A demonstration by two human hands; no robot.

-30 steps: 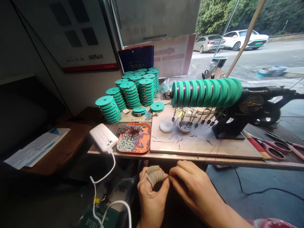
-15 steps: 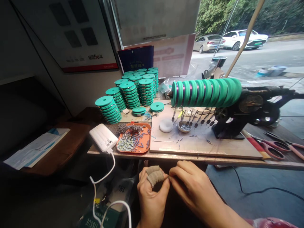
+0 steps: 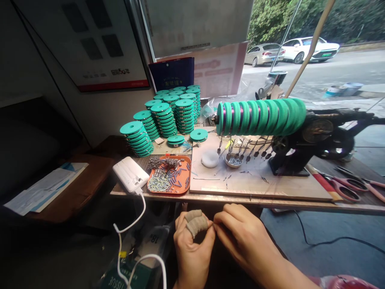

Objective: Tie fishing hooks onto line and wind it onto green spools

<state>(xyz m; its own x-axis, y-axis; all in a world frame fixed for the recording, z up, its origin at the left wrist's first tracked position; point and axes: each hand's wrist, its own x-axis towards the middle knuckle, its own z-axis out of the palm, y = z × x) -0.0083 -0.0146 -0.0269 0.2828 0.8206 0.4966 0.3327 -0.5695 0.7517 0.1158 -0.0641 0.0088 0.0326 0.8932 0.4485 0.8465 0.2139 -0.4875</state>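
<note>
Head view: near, below the table edge, the left hand curls its fingers narrow, two wearing cloth wraps. The right hand pinches tight against them, fingertips touching. Anything held is too small to tell. The orange tray lies beyond.

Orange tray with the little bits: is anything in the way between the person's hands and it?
Nothing visible blocks it. The left hand and right hand meet fingertip to fingertip below the table edge; the orange tray sits just above, near that edge. A white cable hangs to the left, aside.
</note>
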